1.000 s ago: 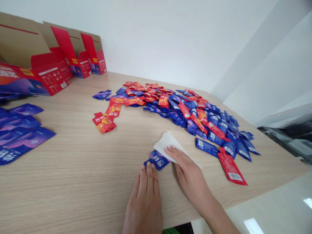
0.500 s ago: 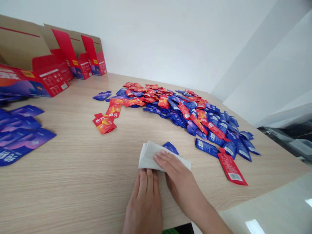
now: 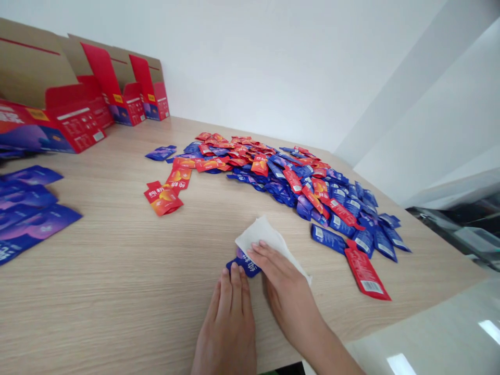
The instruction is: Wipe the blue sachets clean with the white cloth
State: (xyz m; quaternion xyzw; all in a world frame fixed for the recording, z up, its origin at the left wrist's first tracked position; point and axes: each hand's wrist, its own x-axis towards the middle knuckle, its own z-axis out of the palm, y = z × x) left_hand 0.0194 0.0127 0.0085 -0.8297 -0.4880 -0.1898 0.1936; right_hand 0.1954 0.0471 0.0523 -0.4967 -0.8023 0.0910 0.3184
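Touching blue packet [image 3: 245, 265], left hand [image 3: 229, 319] palm-down

White characters, seemingly "纯耕", are showing on the orange sachet [image 3: 162, 199] at left and the blue sachet [image 3: 246, 264] in the near middle; fine print on the far-left box [image 3: 80, 127] is blurring.

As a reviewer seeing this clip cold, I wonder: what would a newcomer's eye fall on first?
Probably the big heap of red and blue pouches, spread across the middle and right of the wooden table. Next, at the near middle, the left hand touches a single blue pouch, partly covered by the white cloth under the right hand's fingers. Open red cartons stand at the far left.
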